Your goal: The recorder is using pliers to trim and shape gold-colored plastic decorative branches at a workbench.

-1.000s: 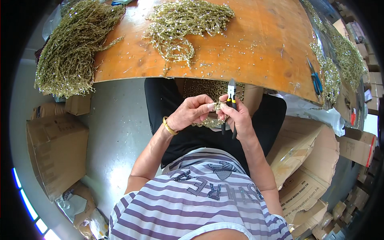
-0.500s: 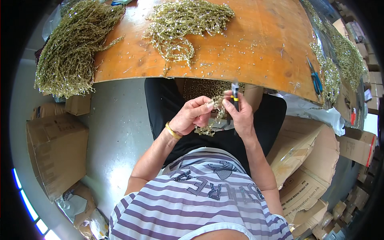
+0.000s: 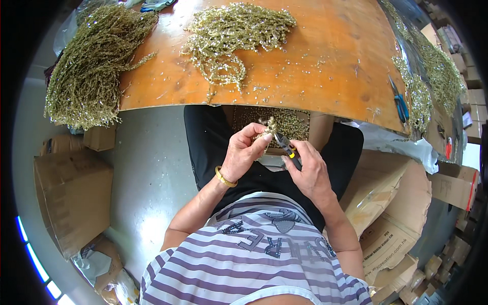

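Note:
My left hand, with a gold bangle at its wrist, pinches a gold bead garland between thumb and fingers above my lap. My right hand is wrapped round cutting pliers with black and yellow handles. The pliers' jaws point up and left and meet the garland beside my left fingertips; whether they are closed on it cannot be made out. Below the hands, between my knees, stands a box of loose gold beads.
On the wooden table lie a heap of gold garlands, a thick bundle hanging over the left edge, scattered beads, and blue-handled scissors at right. Cardboard boxes stand left; a large open carton is at my right.
The pliers have swung from upright behind my right fingers to point at the garland. My right hand has moved lower and turned, and the garland's dangling loop no longer shows below the hands.

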Demonstrator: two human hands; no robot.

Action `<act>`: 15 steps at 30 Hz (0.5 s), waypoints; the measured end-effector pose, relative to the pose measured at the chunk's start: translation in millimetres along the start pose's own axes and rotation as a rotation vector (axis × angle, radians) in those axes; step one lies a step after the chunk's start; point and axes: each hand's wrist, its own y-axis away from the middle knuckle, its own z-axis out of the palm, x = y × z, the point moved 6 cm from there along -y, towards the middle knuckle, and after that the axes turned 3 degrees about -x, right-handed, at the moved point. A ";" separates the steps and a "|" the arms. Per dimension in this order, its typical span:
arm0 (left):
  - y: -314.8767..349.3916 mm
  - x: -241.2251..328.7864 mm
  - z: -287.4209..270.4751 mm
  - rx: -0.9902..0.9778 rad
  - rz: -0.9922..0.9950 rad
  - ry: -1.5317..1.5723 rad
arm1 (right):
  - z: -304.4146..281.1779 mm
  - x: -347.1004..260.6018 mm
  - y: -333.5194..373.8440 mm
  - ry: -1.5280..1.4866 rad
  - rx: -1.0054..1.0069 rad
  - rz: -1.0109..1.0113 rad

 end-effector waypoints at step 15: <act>1.9 5.1 -9.4 0.073 0.126 -0.288 | 1.0 -2.4 -1.7 0.110 -0.018 -0.023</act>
